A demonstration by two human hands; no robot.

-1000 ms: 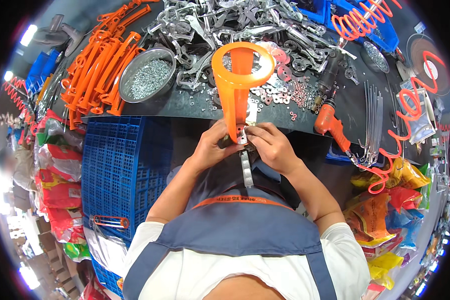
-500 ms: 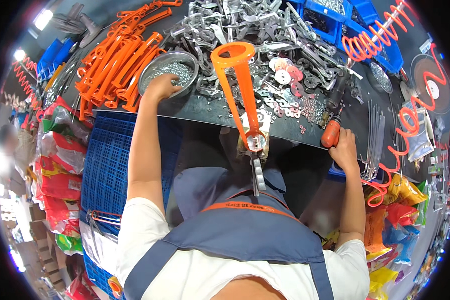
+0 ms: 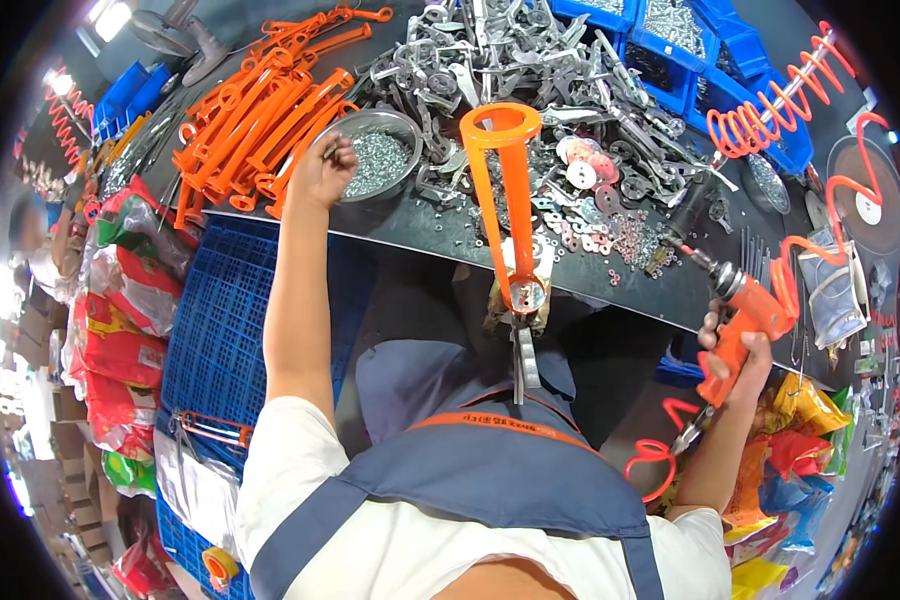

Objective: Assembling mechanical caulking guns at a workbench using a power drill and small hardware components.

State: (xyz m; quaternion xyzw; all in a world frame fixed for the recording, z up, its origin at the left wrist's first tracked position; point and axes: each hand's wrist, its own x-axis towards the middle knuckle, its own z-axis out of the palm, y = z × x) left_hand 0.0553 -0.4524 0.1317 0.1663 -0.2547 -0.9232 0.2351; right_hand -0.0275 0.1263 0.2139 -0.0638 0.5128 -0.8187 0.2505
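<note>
Orange handle [image 3: 505, 200] stands unattended against the bench edge [image 3: 410, 235] in front of you, its ringed end up, a metal blade [image 3: 523, 362] hanging from its lower end; neither hand steadies it, so a knock could tip it off. Your right hand [image 3: 732, 345] is clamped on the orange air screwdriver [image 3: 745, 315], whose coiled hose [image 3: 655, 465] could snag. Farther out, your left hand [image 3: 325, 170] has fingers pinched together in the steel bowl of screws [image 3: 380, 160]; a loose pinch may scatter them.
</note>
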